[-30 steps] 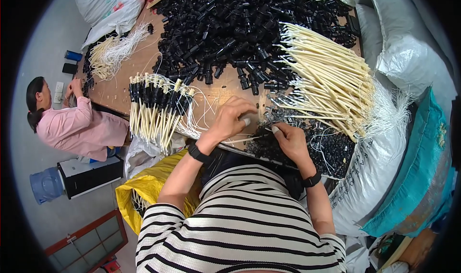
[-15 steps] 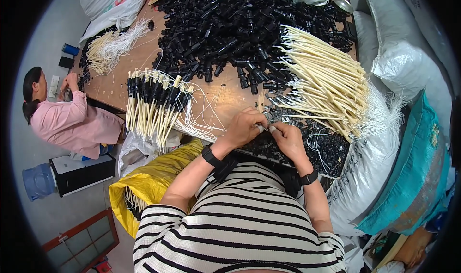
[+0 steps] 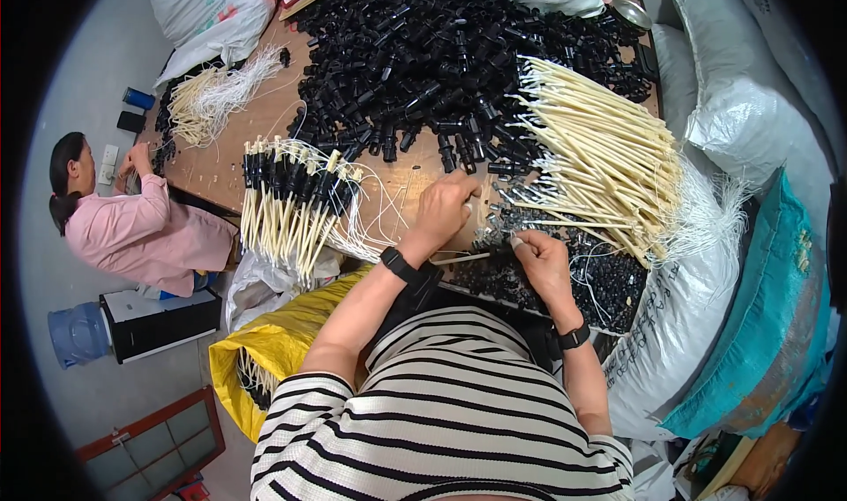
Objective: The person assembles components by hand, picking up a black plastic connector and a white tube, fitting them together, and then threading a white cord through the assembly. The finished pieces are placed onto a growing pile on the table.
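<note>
Cream tube [image 3: 464, 258]: just on your side of your left hand, between your left wristband [image 3: 401, 265] and the small black parts [image 3: 609, 280]
Long axis: nearly crosswise to you, the right end pointing toward your right hand and slightly farther away, the left end toward your left wrist
Left hand [image 3: 447, 210]: fingers curled above the tabletop [image 3: 216, 170]; I cannot tell whether they grasp anything
Right hand [image 3: 543, 261]: thumb and forefinger brought together over the small black parts; I cannot tell whether something sits between them
Tube bundle [image 3: 600, 153]: beyond your right hand, slanting from far left to near right, white threads [image 3: 716, 203] trailing from the near end
Socketed tubes [image 3: 296, 205]: a row at your left, black sockets pointing away, cream ends toward you
</note>
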Demonstrator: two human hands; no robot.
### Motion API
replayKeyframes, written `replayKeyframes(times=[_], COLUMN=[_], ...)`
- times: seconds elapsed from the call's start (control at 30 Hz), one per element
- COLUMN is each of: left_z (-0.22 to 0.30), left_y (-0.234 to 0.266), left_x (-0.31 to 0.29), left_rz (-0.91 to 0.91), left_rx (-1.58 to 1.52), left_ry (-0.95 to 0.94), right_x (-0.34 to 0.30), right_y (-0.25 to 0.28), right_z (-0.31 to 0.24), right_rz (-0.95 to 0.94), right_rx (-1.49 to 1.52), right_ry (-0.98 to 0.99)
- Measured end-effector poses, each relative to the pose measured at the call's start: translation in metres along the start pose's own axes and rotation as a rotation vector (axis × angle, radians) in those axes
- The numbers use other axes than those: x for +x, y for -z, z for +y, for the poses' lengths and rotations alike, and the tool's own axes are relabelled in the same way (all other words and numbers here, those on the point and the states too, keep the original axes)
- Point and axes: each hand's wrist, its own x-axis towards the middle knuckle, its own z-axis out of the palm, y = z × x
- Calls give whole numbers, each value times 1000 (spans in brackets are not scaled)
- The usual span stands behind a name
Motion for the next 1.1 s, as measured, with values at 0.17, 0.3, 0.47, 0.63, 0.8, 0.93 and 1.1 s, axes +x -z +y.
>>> replayKeyframes(times=[0.17,0.3,0.47,0.63,0.8,0.93,1.1], left_z=[14,9,-1,34,55,47,52], left_y=[11,8,2,13,4,-1,12], left_x=[-7,-7,-9,-12,-15,-20,-17], left_rz=[123,111,98,-44,-39,-77,19], left_rx=[-66,-54,-4,-608,-791,-708,-493], left_ry=[102,148,118,349,407,399,267], right_x=[5,7,10,10,6,-2,-4], right_y=[-1,-5,-6,-17,-30,-30,-24], right_z=[8,5,8,7,0,-11,-6], right_rz=[17,25,87,269,422,355,302], right_rx=[35,0,57,-154,-516,-485,-247], right_ry=[-9,-6,-10,182,583,534,522])
